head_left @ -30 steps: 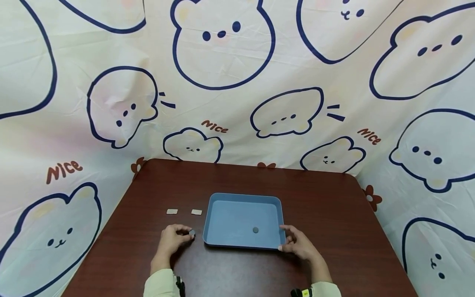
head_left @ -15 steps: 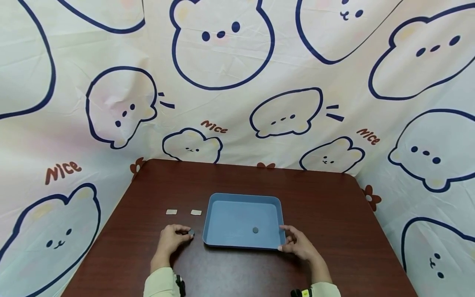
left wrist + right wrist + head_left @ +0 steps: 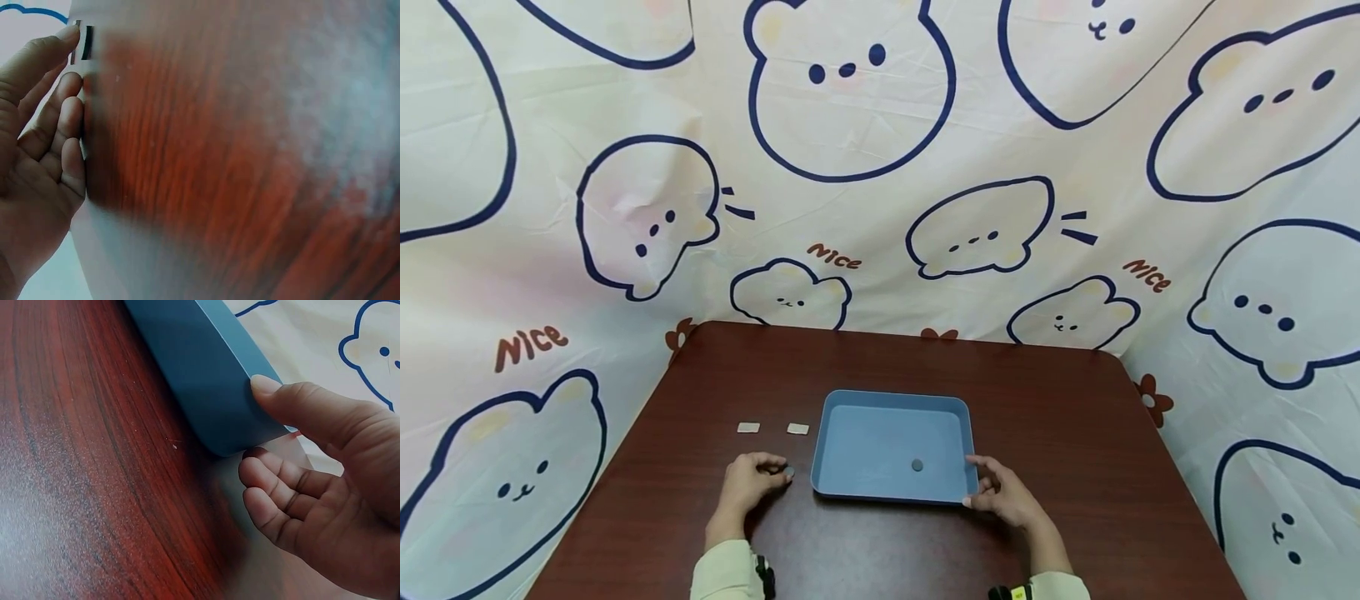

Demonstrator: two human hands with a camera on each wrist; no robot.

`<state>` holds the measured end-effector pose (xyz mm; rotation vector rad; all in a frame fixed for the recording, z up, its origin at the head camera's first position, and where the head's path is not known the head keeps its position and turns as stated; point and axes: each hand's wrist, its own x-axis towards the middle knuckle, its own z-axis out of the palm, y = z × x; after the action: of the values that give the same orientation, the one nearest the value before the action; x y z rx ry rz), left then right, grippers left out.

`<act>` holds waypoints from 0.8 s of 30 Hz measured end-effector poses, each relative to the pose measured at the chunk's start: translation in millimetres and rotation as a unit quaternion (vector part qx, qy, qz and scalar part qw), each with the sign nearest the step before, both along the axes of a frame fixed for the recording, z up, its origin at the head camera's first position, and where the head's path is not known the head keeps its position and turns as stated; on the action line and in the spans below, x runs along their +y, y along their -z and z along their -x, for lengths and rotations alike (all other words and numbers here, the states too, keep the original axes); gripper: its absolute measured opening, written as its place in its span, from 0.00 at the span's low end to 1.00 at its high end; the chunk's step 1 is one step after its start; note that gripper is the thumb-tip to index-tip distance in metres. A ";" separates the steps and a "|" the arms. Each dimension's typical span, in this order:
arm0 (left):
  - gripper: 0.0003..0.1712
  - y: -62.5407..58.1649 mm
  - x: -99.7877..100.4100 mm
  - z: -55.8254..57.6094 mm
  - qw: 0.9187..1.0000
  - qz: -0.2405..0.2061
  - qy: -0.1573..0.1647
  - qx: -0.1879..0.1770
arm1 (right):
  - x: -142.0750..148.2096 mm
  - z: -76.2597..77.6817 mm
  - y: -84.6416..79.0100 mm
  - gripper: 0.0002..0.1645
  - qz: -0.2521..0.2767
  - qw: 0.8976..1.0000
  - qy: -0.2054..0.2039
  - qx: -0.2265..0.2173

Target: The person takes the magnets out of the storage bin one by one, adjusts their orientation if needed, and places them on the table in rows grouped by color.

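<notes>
My left hand (image 3: 749, 483) pinches a small round grey disc, like a coin (image 3: 789, 472), between thumb and finger, left of the blue tray (image 3: 887, 490). In the left wrist view the disc (image 3: 74, 47) is seen edge-on at the thumb tip, with the other fingers loosely curled near the tabletop. A similar grey disc (image 3: 917, 465) lies inside the tray, toward its right side. My right hand (image 3: 1006, 493) holds the tray at its right end. The right wrist view has the thumb on the tray's outer wall (image 3: 212, 381) near a corner, other fingers curled below.
Two small pale rectangular pieces, one at left (image 3: 748, 427) and one nearer the tray (image 3: 797, 429), lie on the brown wooden table (image 3: 1052, 400) beyond my left hand. A cloth printed with cartoon bears (image 3: 865, 217) hangs around the table's back and sides.
</notes>
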<state>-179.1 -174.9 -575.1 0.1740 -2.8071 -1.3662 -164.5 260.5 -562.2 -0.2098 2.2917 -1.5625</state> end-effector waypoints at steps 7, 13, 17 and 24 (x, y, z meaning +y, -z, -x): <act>0.13 -2.2 2.0 -2.7 1.000 -0.021 -0.009 0.008 | -1.0 -0.8 -1.7 0.44 0.003 1.000 -0.004 0.002; 0.18 -14.2 7.8 -14.0 0.996 -0.085 -0.005 -0.002 | -0.2 -2.0 -3.3 0.43 0.003 1.000 -0.010 0.010; 0.19 -25.9 12.3 -18.7 0.994 -0.110 -0.008 0.002 | 1.3 -2.1 -1.8 0.42 0.005 1.000 -0.007 0.010; 0.20 -41.4 22.0 -10.3 0.990 -0.137 0.006 0.012 | -1.0 -2.6 3.2 0.43 0.017 1.000 -0.003 0.008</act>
<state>-168.8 -152.9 -533.6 0.1408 -2.5934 -1.7394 -161.9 259.5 -565.4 -0.2381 2.2755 -1.6026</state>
